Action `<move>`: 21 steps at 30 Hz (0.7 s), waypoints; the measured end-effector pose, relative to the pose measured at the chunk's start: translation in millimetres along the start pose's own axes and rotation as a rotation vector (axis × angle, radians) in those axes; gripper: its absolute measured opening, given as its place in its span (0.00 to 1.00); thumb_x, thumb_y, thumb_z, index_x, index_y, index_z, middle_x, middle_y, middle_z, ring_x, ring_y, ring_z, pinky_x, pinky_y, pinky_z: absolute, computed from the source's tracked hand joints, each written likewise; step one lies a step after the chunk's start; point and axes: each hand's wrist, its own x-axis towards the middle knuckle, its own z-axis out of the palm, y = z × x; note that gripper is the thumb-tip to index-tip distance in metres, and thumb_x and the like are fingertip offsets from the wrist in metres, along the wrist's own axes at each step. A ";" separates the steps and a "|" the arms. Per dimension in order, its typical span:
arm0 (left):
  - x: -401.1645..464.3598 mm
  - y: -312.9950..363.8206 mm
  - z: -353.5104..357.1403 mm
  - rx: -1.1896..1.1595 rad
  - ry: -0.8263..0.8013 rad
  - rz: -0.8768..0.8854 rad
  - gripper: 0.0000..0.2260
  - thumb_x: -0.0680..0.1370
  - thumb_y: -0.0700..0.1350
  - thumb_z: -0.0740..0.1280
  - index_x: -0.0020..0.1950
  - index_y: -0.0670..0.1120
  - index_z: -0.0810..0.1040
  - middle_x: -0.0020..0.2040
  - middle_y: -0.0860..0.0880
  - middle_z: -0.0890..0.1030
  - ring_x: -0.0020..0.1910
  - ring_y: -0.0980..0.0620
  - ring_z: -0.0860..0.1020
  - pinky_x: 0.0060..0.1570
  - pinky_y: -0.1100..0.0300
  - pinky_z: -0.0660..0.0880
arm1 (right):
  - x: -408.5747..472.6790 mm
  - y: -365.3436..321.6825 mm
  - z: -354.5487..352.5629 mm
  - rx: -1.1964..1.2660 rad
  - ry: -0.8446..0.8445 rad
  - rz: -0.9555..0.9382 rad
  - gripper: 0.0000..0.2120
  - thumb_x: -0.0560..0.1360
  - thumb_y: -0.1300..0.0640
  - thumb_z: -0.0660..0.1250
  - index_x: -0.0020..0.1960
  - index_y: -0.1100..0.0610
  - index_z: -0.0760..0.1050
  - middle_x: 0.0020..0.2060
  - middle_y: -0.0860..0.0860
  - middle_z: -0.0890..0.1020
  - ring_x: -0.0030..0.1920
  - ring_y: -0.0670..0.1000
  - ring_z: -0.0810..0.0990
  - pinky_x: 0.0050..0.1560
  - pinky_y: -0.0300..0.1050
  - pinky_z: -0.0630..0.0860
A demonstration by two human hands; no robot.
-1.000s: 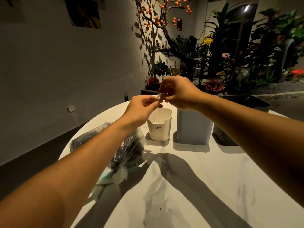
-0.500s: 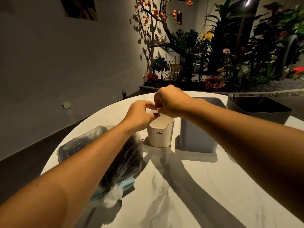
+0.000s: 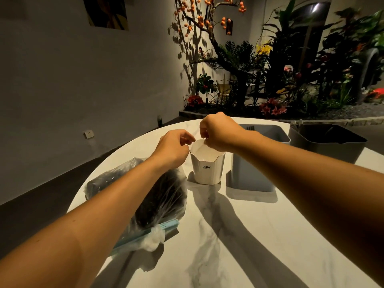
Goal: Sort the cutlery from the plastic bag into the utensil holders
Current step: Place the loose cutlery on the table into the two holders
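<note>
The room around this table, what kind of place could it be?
Probably a café or a decorated lounge at night, though it could be a home. A round marble table stands beside an indoor garden bed with a tree bearing orange fruits, and a picture hangs on the wall.

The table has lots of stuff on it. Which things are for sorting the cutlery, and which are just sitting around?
For the job:
plastic bag of cutlery
white holder
grey holder
dark holder
left hand
right hand

Just there:
wall picture
orange-fruited tree
flowers
</note>
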 end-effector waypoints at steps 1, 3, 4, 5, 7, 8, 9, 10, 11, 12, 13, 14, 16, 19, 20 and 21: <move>-4.8 1.9 -2.5 -0.002 -0.003 0.009 0.17 0.80 0.31 0.63 0.63 0.49 0.80 0.62 0.49 0.81 0.61 0.50 0.77 0.61 0.56 0.74 | -5.1 -1.6 -3.4 0.035 -0.006 -0.003 0.05 0.75 0.65 0.70 0.49 0.57 0.80 0.46 0.54 0.82 0.45 0.53 0.81 0.49 0.48 0.82; -16.9 5.2 -9.3 -0.002 -0.010 0.028 0.18 0.80 0.31 0.62 0.62 0.49 0.80 0.61 0.49 0.81 0.60 0.51 0.77 0.60 0.57 0.74 | -16.8 -6.3 -8.4 0.101 -0.037 -0.019 0.03 0.76 0.62 0.70 0.49 0.56 0.81 0.45 0.52 0.82 0.45 0.52 0.82 0.49 0.47 0.82; -24.5 6.9 -13.3 -0.005 -0.014 0.037 0.17 0.80 0.31 0.61 0.62 0.48 0.80 0.60 0.49 0.81 0.60 0.51 0.77 0.60 0.56 0.75 | -23.7 -9.3 -9.8 0.131 -0.063 -0.033 0.04 0.76 0.60 0.70 0.50 0.56 0.81 0.45 0.52 0.83 0.45 0.51 0.82 0.50 0.48 0.82; -32.5 7.9 -17.6 -0.011 -0.018 0.045 0.17 0.80 0.31 0.61 0.62 0.48 0.80 0.60 0.49 0.81 0.60 0.51 0.78 0.61 0.55 0.76 | -30.3 -12.7 -9.8 0.156 -0.094 -0.048 0.05 0.76 0.59 0.71 0.51 0.56 0.82 0.46 0.52 0.83 0.46 0.51 0.82 0.51 0.48 0.82; -47.8 8.3 -25.5 -0.016 -0.017 0.060 0.16 0.80 0.32 0.61 0.61 0.48 0.80 0.58 0.49 0.81 0.59 0.51 0.78 0.59 0.55 0.77 | -43.1 -19.1 -7.3 0.180 -0.139 -0.081 0.06 0.76 0.58 0.71 0.53 0.55 0.82 0.48 0.51 0.84 0.48 0.51 0.82 0.53 0.49 0.81; -56.6 7.7 -30.3 -0.011 -0.015 0.065 0.16 0.80 0.32 0.61 0.60 0.49 0.80 0.58 0.49 0.81 0.58 0.51 0.78 0.58 0.56 0.77 | -50.8 -23.2 -5.9 0.186 -0.150 -0.098 0.07 0.76 0.57 0.71 0.53 0.55 0.82 0.48 0.51 0.84 0.48 0.51 0.82 0.53 0.49 0.81; -64.7 6.9 -35.0 -0.007 -0.011 0.070 0.16 0.80 0.32 0.61 0.59 0.49 0.80 0.57 0.49 0.81 0.57 0.51 0.79 0.57 0.56 0.77 | -57.9 -27.2 -4.6 0.199 -0.159 -0.112 0.07 0.76 0.58 0.71 0.53 0.55 0.82 0.49 0.52 0.84 0.48 0.50 0.82 0.53 0.48 0.81; -71.3 5.1 -39.3 -0.007 -0.007 0.071 0.15 0.80 0.33 0.61 0.57 0.50 0.80 0.56 0.49 0.82 0.56 0.51 0.79 0.57 0.56 0.77 | -63.6 -31.2 -3.6 0.216 -0.168 -0.122 0.07 0.76 0.58 0.71 0.53 0.55 0.82 0.49 0.52 0.84 0.48 0.50 0.82 0.53 0.48 0.81; -78.5 3.1 -43.9 -0.012 0.000 0.072 0.14 0.81 0.34 0.62 0.56 0.51 0.80 0.55 0.50 0.82 0.55 0.51 0.79 0.57 0.55 0.78 | -69.2 -35.9 -3.1 0.235 -0.173 -0.130 0.08 0.76 0.58 0.71 0.54 0.56 0.82 0.49 0.52 0.84 0.48 0.50 0.82 0.53 0.47 0.81; -84.1 0.9 -47.9 -0.019 0.006 0.074 0.12 0.81 0.36 0.63 0.54 0.52 0.81 0.54 0.50 0.82 0.55 0.51 0.80 0.57 0.54 0.78 | -73.2 -39.8 -3.2 0.250 -0.175 -0.137 0.08 0.76 0.58 0.71 0.54 0.56 0.82 0.49 0.52 0.84 0.47 0.50 0.82 0.52 0.47 0.81; -90.7 -0.9 -51.5 -0.023 0.011 0.075 0.10 0.82 0.38 0.64 0.54 0.53 0.81 0.54 0.51 0.82 0.54 0.51 0.80 0.56 0.54 0.78 | -77.2 -44.2 -3.4 0.262 -0.176 -0.147 0.07 0.76 0.58 0.71 0.54 0.55 0.82 0.49 0.52 0.84 0.46 0.49 0.83 0.51 0.46 0.81; -97.1 -2.0 -54.6 -0.026 0.013 0.073 0.09 0.82 0.40 0.64 0.53 0.53 0.81 0.54 0.51 0.82 0.54 0.51 0.80 0.55 0.54 0.78 | -81.1 -48.5 -3.4 0.270 -0.175 -0.160 0.07 0.76 0.58 0.71 0.54 0.55 0.82 0.49 0.52 0.84 0.46 0.49 0.83 0.49 0.43 0.81; -108.8 -4.6 -58.9 -0.023 0.012 0.067 0.08 0.82 0.42 0.64 0.54 0.53 0.81 0.53 0.51 0.82 0.53 0.51 0.80 0.52 0.55 0.77 | -88.5 -57.5 -2.4 0.268 -0.178 -0.194 0.08 0.76 0.58 0.71 0.54 0.55 0.82 0.49 0.50 0.84 0.46 0.48 0.83 0.43 0.35 0.77; -126.3 -10.7 -64.7 -0.015 0.003 0.052 0.07 0.82 0.41 0.64 0.55 0.51 0.81 0.52 0.50 0.83 0.51 0.50 0.81 0.53 0.55 0.78 | -99.6 -72.9 1.8 0.234 -0.188 -0.272 0.07 0.76 0.60 0.70 0.54 0.54 0.83 0.49 0.50 0.84 0.45 0.47 0.81 0.41 0.33 0.73; -132.3 -14.5 -67.0 -0.017 -0.003 0.044 0.07 0.82 0.41 0.65 0.55 0.50 0.81 0.52 0.49 0.83 0.50 0.50 0.81 0.52 0.56 0.78 | -103.0 -78.1 4.1 0.233 -0.197 -0.293 0.08 0.76 0.60 0.70 0.54 0.54 0.83 0.49 0.50 0.84 0.45 0.47 0.81 0.43 0.34 0.74; -139.3 -18.2 -69.7 -0.018 -0.009 0.033 0.07 0.82 0.41 0.65 0.56 0.50 0.81 0.51 0.49 0.83 0.49 0.51 0.81 0.50 0.57 0.78 | -106.4 -83.3 6.7 0.239 -0.210 -0.312 0.08 0.76 0.60 0.70 0.54 0.54 0.83 0.50 0.50 0.84 0.46 0.48 0.81 0.46 0.36 0.76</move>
